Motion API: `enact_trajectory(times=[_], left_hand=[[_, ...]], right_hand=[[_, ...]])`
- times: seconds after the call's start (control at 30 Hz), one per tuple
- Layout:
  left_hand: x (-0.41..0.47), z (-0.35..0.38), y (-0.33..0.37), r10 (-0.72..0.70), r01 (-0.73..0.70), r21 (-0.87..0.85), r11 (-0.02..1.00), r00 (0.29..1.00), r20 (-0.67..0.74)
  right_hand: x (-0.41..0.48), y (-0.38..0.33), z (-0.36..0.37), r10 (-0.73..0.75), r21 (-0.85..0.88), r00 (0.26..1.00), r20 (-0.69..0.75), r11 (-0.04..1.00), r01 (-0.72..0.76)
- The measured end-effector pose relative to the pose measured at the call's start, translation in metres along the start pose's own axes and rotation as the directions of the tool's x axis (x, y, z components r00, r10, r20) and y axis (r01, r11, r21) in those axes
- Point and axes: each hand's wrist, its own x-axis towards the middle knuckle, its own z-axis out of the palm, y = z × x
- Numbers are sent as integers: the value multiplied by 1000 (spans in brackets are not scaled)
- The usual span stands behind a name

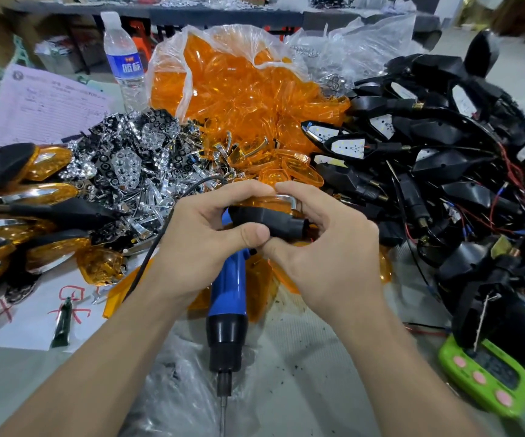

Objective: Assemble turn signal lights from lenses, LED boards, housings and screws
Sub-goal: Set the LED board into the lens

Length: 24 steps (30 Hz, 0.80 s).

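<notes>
Blue screwdriver (228,310) lies below left hand (204,244) and right hand (327,247), both gripping housing (264,220) between crowding piles (135,165)

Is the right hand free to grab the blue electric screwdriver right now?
Probably not straight away: the right hand and left hand both hold the black housing. Once the right lets go, the way looks free, as the blue electric screwdriver lies just beneath them with nothing on its body.

Left of lens bag (239,89): bottle (124,63), reflector heap (135,171)
Right of it: housing pile (444,168)
Before it: screwdriver (228,310)
</notes>
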Motion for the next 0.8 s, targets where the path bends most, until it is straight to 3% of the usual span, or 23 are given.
enact_trajectory(times=[0.23, 0.43, 0.5, 0.57, 0.63, 0.73, 0.8], left_hand=[[-2, 6, 1, -129, 128, -29, 991, 991, -19], [-1, 2, 8, -172, 165, -118, 979, 984, -53], [-1, 0, 8, -108, 98, -112, 989, 990, -88], [0, -3, 7, 14, -7, 68, 998, 994, -109], [0, -5, 7, 62, -46, 202, 978, 996, -70], [1, -6, 7, 26, -21, 203, 979, 999, -19], [1, -6, 8, -1, 2, 108, 994, 1000, -10]], right_hand=[[-2, -1, 0, -78, -44, 995, -61, 996, 75], [0, -2, 0, -86, 12, 996, 31, 996, 86], [3, 0, -1, 17, 88, 997, 69, 996, -23], [6, 2, -4, 168, 216, 964, 204, 953, -212], [9, 4, -6, 229, 302, 921, 315, 896, -326], [11, 3, -5, 304, 443, 890, 340, 783, -437], [10, 2, -5, 360, 531, 868, 343, 687, -495]])
